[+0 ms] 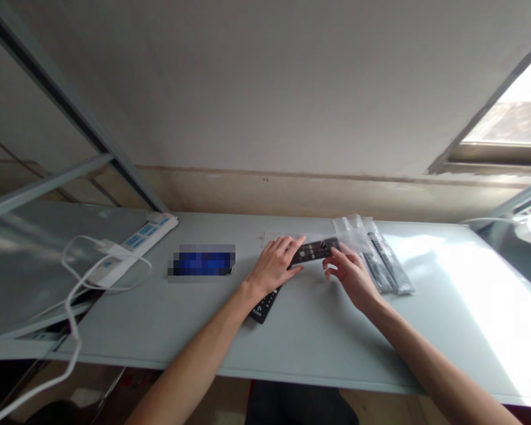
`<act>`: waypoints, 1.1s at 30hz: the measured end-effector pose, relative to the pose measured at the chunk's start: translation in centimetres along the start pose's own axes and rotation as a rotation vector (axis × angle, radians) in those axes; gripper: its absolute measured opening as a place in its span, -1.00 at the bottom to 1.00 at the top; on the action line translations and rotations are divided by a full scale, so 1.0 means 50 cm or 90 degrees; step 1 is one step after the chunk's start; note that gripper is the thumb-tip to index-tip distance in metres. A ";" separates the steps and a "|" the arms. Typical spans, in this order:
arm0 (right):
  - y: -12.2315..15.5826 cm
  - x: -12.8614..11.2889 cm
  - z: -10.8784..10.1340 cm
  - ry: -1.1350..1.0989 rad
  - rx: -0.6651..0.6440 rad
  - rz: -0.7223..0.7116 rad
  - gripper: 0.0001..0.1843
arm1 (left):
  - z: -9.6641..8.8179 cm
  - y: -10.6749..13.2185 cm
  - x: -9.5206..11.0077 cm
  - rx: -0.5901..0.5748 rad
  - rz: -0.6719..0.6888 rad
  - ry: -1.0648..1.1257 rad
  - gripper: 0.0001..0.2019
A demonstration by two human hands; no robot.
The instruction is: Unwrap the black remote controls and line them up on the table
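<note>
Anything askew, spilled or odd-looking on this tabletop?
A pixelated patch, unlike its sharper surroundings, masks something bluish left of the left hand. The white cable loops untidily over the power strip. No spills visible.

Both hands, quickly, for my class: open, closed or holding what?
Left hand: closed on the farther black remote, at its left end.
Right hand: half-curled at the remote's right end; whether gripping cannot be told.

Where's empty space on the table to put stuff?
There's bare table right of the bagged items, and between the forearms. It's crowded at the left hand and right hand: one remote between them, another by the left wrist, those bagged items alongside. The left has the power strip and cord.
</note>
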State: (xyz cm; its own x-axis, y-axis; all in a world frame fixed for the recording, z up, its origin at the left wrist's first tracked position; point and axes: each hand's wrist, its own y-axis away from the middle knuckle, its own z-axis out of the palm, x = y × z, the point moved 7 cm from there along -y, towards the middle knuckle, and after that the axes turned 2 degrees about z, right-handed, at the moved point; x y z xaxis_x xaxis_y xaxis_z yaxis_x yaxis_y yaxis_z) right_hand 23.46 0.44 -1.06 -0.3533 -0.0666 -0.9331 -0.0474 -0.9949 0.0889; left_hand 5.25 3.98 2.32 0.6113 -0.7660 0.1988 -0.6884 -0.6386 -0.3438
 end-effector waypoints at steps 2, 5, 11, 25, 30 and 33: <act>-0.007 -0.008 -0.017 -0.032 0.035 -0.016 -0.64 | 0.006 0.002 -0.007 -0.007 -0.012 0.010 -0.18; -0.018 -0.033 -0.055 -0.045 0.115 -0.074 -0.62 | 0.013 0.005 -0.015 -0.009 -0.030 0.030 -0.15; -0.011 -0.121 -0.123 0.131 0.262 -0.254 -0.57 | 0.017 0.006 -0.018 0.002 -0.069 0.020 -0.36; -0.038 -0.008 -0.036 0.531 0.060 -0.173 -0.11 | 0.023 -0.002 -0.025 0.066 -0.035 0.044 -0.69; -0.021 -0.013 -0.026 0.692 0.061 -0.257 -0.13 | 0.042 0.000 -0.031 0.011 -0.045 0.075 -0.56; -0.019 -0.013 -0.026 0.745 0.060 -0.265 -0.10 | 0.052 0.003 -0.026 -0.037 -0.040 0.077 -0.53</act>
State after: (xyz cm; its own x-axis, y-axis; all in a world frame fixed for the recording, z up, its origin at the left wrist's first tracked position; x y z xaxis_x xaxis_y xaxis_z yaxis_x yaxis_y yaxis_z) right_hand 24.95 1.31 -0.96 0.7465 0.1764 -0.6415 -0.0405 -0.9504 -0.3085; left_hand 5.38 5.08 -0.37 0.6051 -0.7255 0.3280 -0.6741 -0.6860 -0.2739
